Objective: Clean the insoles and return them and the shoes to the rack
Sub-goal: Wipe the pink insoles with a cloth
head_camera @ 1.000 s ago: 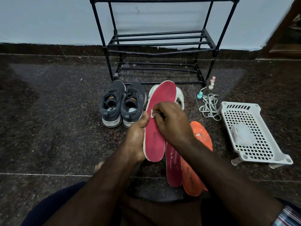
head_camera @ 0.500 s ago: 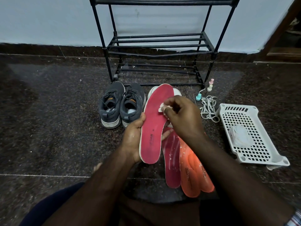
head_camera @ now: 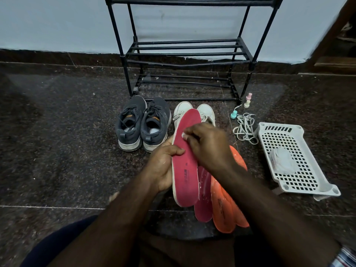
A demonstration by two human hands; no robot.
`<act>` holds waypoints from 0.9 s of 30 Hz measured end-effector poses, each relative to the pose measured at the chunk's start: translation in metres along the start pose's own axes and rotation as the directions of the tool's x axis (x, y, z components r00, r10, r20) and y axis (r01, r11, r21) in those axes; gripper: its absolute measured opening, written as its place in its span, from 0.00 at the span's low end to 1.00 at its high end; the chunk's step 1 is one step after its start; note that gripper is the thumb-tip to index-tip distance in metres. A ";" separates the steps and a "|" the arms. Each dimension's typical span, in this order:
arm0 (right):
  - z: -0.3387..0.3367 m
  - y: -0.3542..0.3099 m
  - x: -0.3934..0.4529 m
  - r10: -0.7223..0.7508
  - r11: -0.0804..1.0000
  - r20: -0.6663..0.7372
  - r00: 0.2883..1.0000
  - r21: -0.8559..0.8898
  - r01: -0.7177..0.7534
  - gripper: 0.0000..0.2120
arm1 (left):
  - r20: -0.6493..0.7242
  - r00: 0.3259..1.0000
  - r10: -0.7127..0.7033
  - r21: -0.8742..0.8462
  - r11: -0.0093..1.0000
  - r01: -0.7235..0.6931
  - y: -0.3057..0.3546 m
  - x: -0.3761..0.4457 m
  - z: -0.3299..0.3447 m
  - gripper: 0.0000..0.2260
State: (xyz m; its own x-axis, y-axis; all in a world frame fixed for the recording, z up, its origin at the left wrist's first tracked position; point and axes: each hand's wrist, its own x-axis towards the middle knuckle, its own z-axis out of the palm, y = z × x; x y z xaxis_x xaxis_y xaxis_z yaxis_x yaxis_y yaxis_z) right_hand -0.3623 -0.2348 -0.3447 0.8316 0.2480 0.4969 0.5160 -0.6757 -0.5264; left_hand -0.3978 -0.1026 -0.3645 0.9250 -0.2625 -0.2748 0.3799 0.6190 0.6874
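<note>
Right hand [head_camera: 209, 146] has slid back down the red insole [head_camera: 185, 164], pinching what looks like a white wipe [head_camera: 184, 134]; left hand [head_camera: 163, 166] grips it, before the rack [head_camera: 185, 54]. Wiping continues.

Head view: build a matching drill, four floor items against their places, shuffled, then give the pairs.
Items:
1. grey shoes
2. white basket
3. red insole
4. orange insoles

Places:
A. gripped by the left hand
B. far right on the floor
C. left of the white shoes
D. on the floor under the right forearm

Pairs: 1-C, 2-B, 3-A, 4-D
</note>
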 end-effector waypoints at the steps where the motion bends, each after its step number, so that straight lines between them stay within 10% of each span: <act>1: 0.003 -0.004 -0.003 -0.026 1.000 0.031 0.999 0.010 0.026 0.05 | -0.011 1.000 0.006 0.007 1.000 -0.006 0.000 0.002 -0.001 0.22; 27: -0.023 0.005 0.013 0.124 0.983 -0.061 0.990 0.140 -0.114 0.03 | -0.045 0.997 -0.055 -0.110 0.993 0.050 0.005 0.001 -0.005 0.21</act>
State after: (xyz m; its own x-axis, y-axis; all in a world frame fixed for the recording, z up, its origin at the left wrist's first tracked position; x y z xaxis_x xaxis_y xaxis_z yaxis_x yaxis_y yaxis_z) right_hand -0.3539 -0.2513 -0.3249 0.8750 0.1191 0.4692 0.4411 -0.5954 -0.6715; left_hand -0.3954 -0.0960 -0.3649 0.9023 -0.2621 -0.3424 0.4241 0.6829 0.5947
